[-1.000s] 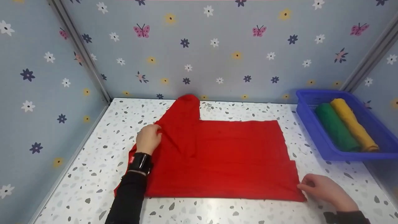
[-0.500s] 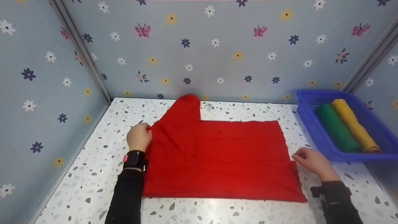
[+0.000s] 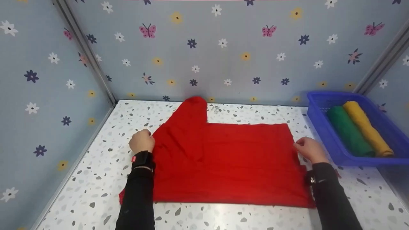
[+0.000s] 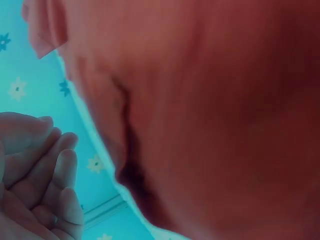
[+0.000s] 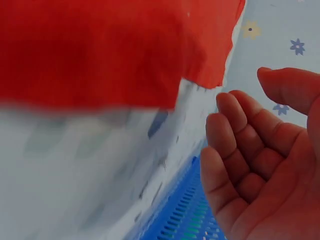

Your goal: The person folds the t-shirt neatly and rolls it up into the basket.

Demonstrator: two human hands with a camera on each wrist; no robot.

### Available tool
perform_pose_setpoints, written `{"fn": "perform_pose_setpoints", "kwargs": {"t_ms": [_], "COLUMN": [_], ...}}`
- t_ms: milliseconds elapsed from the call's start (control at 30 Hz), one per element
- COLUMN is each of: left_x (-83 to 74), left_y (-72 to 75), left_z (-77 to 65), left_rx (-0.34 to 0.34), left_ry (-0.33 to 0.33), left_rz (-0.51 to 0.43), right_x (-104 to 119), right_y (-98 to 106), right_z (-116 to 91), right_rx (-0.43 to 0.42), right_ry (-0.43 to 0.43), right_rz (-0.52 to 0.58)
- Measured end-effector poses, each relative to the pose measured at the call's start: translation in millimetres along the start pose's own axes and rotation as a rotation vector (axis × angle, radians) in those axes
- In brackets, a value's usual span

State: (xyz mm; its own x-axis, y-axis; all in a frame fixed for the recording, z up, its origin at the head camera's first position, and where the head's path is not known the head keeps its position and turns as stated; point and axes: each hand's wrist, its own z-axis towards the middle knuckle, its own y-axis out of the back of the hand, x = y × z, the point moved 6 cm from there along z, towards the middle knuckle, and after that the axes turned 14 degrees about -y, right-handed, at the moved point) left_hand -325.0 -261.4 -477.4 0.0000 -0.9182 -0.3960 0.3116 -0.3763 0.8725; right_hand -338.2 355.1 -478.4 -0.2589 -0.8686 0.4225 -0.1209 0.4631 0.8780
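A red cloth (image 3: 246, 153) lies spread on the speckled table, its left part folded over in creases and a rounded, sleeve-like flap (image 3: 194, 111) pointing to the back wall. At its left edge is my left hand (image 3: 142, 141), fingers loosely bent; in the left wrist view those fingers (image 4: 65, 165) hold nothing. My right hand (image 3: 310, 150) is at the right edge, below the back right corner. The right wrist view shows its thumb apart from the half-curled fingers (image 5: 220, 135), with the cloth (image 5: 100, 55) beyond them. A small piece of red shows beside my left forearm.
A blue plastic basket (image 3: 322, 134) stands at the right, holding a rolled green cloth (image 3: 350, 131) and a rolled yellow cloth (image 3: 369, 129). Flower-patterned walls (image 3: 230, 70) close off the table (image 3: 96, 166) at the back and both sides.
My right hand has moved from the cloth's front right corner up along its right edge. My left hand has shifted left, off the folded part to the left edge.
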Motion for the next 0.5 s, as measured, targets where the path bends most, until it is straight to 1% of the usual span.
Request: {"fn": "perform_pose_setpoints", "kwargs": {"t_ms": [133, 233, 367, 500], "left_x": [0.5, 1.6, 4.3, 4.9], "left_y": [-10.3, -14.9, -19.8, -20.1], "left_z": [0.6, 0.8, 0.5, 0.9], "left_rx": [0.025, 0.052, 0.108, 0.127], "left_ry": [0.025, 0.041, 0.067, 0.081], "left_rz": [0.011, 0.014, 0.021, 0.037], "right_x": [4.1, 6.3, 6.7, 6.5], "right_y": [-6.1, -8.1, -10.4, -13.4], "right_z": [8.7, 12.3, 15.1, 17.8], "right_rx": [0.03, 0.02, 0.002, -0.012], "right_ry": [-0.037, -0.072, -0.13, -0.158], "right_rz": [-0.035, -0.068, -0.107, -0.12]}}
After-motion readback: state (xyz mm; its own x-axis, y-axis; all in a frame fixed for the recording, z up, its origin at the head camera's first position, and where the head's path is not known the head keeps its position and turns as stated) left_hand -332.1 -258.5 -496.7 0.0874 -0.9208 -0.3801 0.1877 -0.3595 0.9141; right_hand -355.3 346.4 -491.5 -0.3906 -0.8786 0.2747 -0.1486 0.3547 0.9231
